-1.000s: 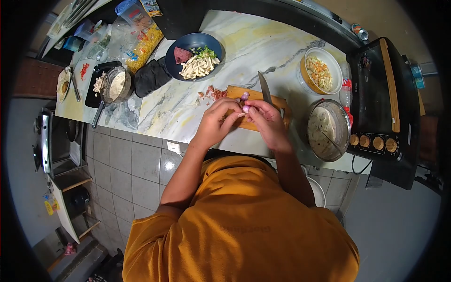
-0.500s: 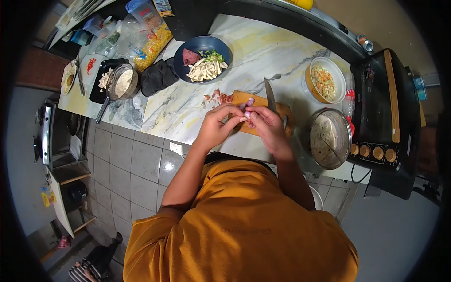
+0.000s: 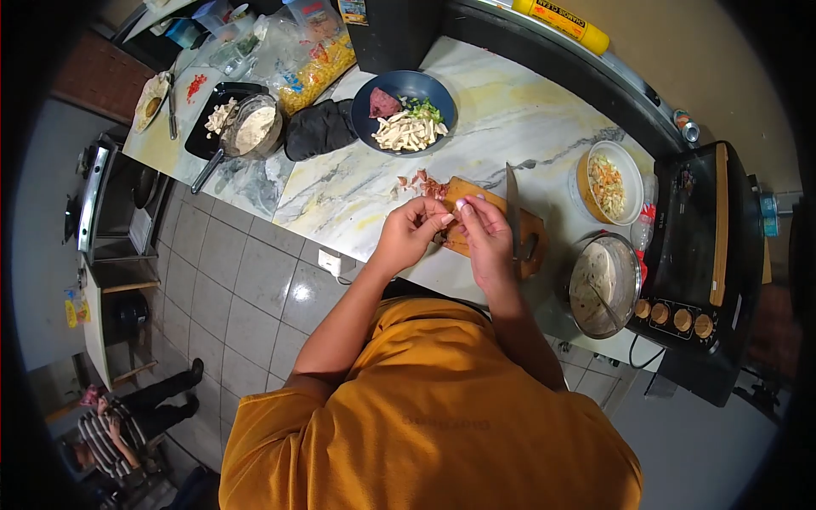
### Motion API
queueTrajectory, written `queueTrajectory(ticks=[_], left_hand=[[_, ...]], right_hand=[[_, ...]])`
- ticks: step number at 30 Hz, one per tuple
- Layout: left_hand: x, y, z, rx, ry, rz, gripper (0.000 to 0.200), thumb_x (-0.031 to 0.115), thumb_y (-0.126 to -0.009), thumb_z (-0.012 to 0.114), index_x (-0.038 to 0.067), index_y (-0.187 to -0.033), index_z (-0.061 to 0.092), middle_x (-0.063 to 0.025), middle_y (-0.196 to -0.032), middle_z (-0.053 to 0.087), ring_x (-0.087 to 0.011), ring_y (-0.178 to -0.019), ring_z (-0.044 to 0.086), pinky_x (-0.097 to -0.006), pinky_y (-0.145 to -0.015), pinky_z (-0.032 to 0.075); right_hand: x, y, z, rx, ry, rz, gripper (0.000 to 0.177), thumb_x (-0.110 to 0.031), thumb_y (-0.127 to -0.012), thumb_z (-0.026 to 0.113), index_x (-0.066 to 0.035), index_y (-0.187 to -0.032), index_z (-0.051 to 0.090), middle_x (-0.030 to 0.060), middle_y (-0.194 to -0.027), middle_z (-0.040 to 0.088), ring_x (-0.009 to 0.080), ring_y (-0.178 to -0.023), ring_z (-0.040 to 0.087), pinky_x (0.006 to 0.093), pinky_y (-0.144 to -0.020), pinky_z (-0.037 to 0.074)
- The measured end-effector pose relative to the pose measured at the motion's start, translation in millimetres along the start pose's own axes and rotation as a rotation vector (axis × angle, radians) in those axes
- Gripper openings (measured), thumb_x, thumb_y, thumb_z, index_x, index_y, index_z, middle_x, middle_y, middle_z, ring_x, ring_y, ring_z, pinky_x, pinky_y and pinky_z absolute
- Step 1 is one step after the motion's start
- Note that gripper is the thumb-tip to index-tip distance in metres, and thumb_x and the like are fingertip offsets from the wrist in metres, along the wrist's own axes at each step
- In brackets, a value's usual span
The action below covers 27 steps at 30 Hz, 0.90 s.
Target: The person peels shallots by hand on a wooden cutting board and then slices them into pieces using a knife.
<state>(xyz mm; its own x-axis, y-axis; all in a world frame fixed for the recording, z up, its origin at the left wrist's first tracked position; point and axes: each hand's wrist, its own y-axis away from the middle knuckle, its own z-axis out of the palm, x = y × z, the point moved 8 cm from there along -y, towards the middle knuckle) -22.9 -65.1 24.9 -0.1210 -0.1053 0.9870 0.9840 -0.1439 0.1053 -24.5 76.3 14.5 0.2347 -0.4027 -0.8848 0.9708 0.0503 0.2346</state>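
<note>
- From where I stand, it looks like peeling: a small purplish bulb, probably a shallot [image 3: 461, 204], is up at the fingertips, over the left part of the wooden board [image 3: 532, 225].
- The right hand [image 3: 487, 246] has the bulb pinched between thumb and fingers.
- The left hand [image 3: 406, 236] has thumb and forefinger drawn close together just beside it; I can't tell whether they grip a flake of skin or only touch the bulb.
- Reddish scraps [image 3: 425, 183], likely skins, lie on the counter by the board's far left corner.
- I'd say further peeling calls for a fine pinch on the left and a steady hold on the right, minding the knife [image 3: 512, 200] on the board, close to the right hand.
- The hands cover much of the bulb and the board's near left part; dark bits there are hard to name.
- Over near-left, another person [image 3: 115, 442] is dim at the view's edge.
</note>
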Motion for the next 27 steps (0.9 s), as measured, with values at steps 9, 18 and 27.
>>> queueTrajectory(ticks=[9, 18, 27], left_hand=[[7.2, -24.4, -39.9, 0.248, -0.551, 0.137, 0.013, 0.01, -0.089, 0.065, 0.0, -0.096, 0.067, -0.0149, -0.08, 0.07, -0.0224, -0.067, 0.066, -0.0302, -0.064, 0.051], [-6.0, -45.5, -40.8, 0.187, -0.638, 0.106, 0.015, 0.009, -0.085, 0.067, 0.0, -0.097, 0.069, -0.0143, -0.088, 0.072, -0.0254, -0.075, 0.071, -0.0302, -0.068, 0.053], [-3.6, -57.2, -31.7, 0.161, -0.752, 0.223, 0.012, 0.014, -0.083, 0.069, 0.002, -0.086, 0.071, -0.0133, -0.076, 0.068, -0.0296, -0.072, 0.066, -0.0364, -0.067, 0.051]], right_hand=[[-5.7, -3.2, -23.2, 0.073, 0.076, -0.065, 0.027, -0.015, -0.095, 0.062, -0.003, -0.119, 0.061, 0.0037, -0.107, 0.068, 0.0099, -0.095, 0.063, 0.0231, -0.075, 0.046], [-15.0, 3.7, -31.1, 0.107, 0.118, -0.054, 0.028, -0.017, -0.095, 0.063, -0.004, -0.119, 0.061, 0.0031, -0.109, 0.068, 0.0094, -0.096, 0.063, 0.0228, -0.075, 0.045], [-22.7, 12.2, -35.0, 0.12, 0.179, -0.059, 0.027, -0.017, -0.095, 0.062, -0.004, -0.119, 0.061, 0.0019, -0.109, 0.068, 0.0078, -0.095, 0.062, 0.0223, -0.074, 0.043]])
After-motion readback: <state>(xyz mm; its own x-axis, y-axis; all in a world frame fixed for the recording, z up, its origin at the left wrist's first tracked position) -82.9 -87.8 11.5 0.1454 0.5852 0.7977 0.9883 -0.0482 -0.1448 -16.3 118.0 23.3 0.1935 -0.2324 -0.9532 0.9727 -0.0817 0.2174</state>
